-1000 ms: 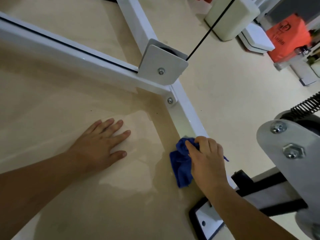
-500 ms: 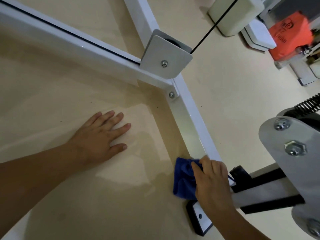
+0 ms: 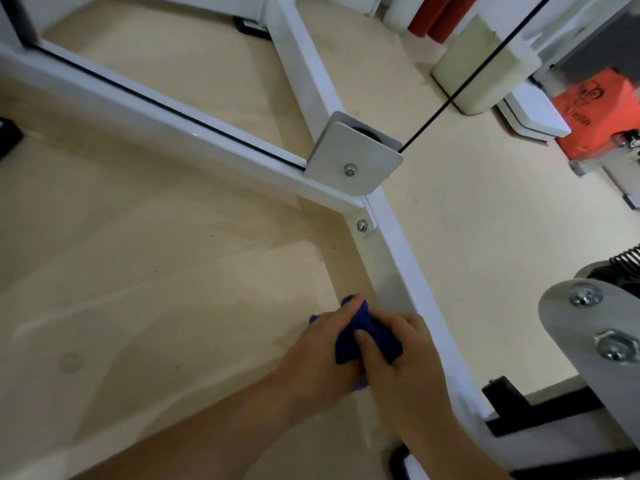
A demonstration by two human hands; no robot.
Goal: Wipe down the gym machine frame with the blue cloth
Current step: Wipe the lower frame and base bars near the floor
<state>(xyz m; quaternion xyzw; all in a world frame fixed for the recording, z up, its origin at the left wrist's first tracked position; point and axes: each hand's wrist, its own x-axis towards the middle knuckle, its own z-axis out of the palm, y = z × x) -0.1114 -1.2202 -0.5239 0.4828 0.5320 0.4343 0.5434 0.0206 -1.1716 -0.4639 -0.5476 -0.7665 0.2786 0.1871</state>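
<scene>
**Both hands bunched on the cloth at the frame's inner edge**

On my feed both hands meet on the blue cloth (image 3: 372,336). My left hand (image 3: 322,348) grips its left side, fingers curled round the fabric, with one finger lying along the top of the bundle toward the far tip. My right hand (image 3: 408,368) grips the right side: the thumb lies across the middle of the cloth and the other fingers curl over its far edge, their knuckles up against the white rail of the gym machine frame (image 3: 398,271). The cloth is crumpled into a tight wad between the two hands, low against the rail's inner face; whether it touches the floor (image 3: 138,271) I cannot tell.

Both forearms come in from the bottom of the view, the left from the lower left, the right more steeply from below, and the wrists nearly touch.

Up the rail from the hands, a bolt (image 3: 362,225) marks the corner where a second white rail joins. Just above it sits a grey pulley plate (image 3: 353,154), and a black cable (image 3: 467,81) runs from it to the upper right. A grey plate (image 3: 571,368) with two bolt heads fills the right edge, near a coiled spring (image 3: 628,259). A black foot (image 3: 505,393) sits on the rail's far side. A cream container (image 3: 481,64) and an orange item (image 3: 595,109) stand well apart, beyond the cable.
</scene>
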